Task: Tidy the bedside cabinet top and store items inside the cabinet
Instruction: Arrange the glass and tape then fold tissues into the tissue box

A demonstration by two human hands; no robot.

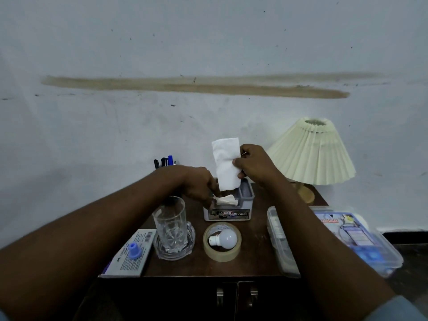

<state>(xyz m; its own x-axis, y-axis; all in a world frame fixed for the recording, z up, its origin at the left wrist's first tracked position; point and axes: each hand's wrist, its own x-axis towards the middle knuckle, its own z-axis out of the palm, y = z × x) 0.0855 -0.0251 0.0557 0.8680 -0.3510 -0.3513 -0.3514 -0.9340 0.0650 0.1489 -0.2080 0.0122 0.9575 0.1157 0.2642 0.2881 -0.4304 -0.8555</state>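
Note:
A small grey-and-white tissue box (pixel 228 214) stands at the back middle of the dark wooden cabinet top (pixel 252 251). My right hand (pixel 254 166) pinches a white tissue (pixel 225 164) and holds it upright above the box. My left hand (pixel 200 185) rests on the box's left edge, its fingers on a crumpled tissue (pixel 227 200) that sticks out of the opening. In front lie a tape roll (pixel 222 254) with a white bulb (pixel 225 238) inside it, a glass (pixel 170 224) on a glass coaster, and a flat grey box (pixel 129 258) with a blue cap on it.
A pleated cream lamp (pixel 312 154) stands at the back right. A clear plastic container (pixel 335 239) overhangs the right edge. Pens (pixel 165 161) stand behind my left wrist. Two shut cabinet doors with metal handles (pixel 236 295) are below. A stained wall is behind.

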